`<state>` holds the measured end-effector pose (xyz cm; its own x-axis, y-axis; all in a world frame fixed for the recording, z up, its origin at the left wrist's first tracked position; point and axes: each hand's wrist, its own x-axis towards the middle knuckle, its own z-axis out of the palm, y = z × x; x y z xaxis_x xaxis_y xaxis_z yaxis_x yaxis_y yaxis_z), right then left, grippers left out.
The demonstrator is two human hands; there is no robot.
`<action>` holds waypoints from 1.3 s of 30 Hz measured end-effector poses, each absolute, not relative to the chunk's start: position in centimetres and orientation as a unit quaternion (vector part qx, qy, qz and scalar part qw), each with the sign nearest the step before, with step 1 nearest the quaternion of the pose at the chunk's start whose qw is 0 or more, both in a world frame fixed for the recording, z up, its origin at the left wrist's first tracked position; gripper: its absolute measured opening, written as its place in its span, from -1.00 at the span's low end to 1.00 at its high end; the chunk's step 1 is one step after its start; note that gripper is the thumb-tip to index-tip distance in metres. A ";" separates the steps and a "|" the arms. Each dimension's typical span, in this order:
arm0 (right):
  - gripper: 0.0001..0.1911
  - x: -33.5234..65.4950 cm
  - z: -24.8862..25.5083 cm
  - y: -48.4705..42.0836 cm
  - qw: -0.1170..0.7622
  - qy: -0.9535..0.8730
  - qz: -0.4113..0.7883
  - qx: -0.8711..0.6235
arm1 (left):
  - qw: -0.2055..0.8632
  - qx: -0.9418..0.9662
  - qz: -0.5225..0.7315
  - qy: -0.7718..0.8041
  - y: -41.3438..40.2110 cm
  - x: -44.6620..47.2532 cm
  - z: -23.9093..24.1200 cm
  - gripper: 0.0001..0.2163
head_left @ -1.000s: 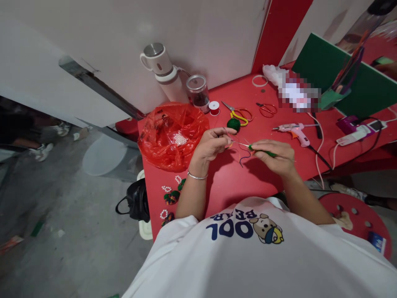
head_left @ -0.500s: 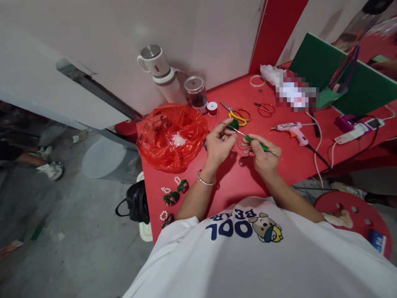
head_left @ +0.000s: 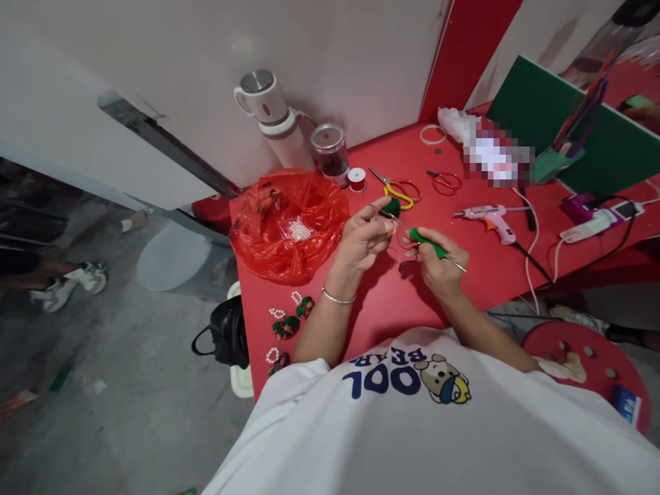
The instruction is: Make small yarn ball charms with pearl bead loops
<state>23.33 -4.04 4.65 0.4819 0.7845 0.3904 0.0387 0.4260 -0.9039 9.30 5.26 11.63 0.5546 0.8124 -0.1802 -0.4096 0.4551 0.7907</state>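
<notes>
My left hand (head_left: 361, 239) is closed in a pinch around a dark green fuzzy piece (head_left: 392, 206), its index finger stretched along it. In my right hand (head_left: 442, 265) is a green-handled crochet hook (head_left: 431, 242), with a thin metal shaft at each end. One shaft points at the green piece by my left fingertips; its very tip is too small to make out. Thin threads (head_left: 399, 260) hang between the hands. Several small green and multicoloured ornaments (head_left: 285, 328) with white bead loops lie near my left forearm.
A red plastic bag (head_left: 258, 237) holding white beads (head_left: 298, 230) sits left. Behind are a thread spool (head_left: 357, 180), a lidded jar (head_left: 330, 158), yellow-handled scissors (head_left: 399, 197) and red-handled snips (head_left: 446, 182). At right lie a pink glue gun (head_left: 495, 221), cables and a power strip (head_left: 592, 228).
The crochet hook has turned in my right hand, so its rear shaft now sticks out below. My left hand has shifted slightly and its fingers have loosened somewhat.
</notes>
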 end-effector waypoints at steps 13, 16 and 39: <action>-0.69 28.2 7.7 -5.1 0.548 -0.716 0.065 -0.428 | 0.779 0.455 0.297 0.313 6.1 7.6 12.0 -0.37; -0.63 28.1 7.4 -5.3 0.544 -0.726 0.032 -0.419 | 0.781 0.471 0.282 0.299 6.2 7.6 11.9 -0.36; -0.53 27.0 7.6 -5.4 0.502 -0.768 -0.058 -0.393 | 0.762 0.487 0.302 0.302 6.6 7.4 11.3 -0.47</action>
<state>27.01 -5.43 7.63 -0.1869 0.5453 0.8171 0.6612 0.6850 -0.3058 7.37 6.65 11.33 0.6352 0.7543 -0.1658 -0.1670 0.3437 0.9241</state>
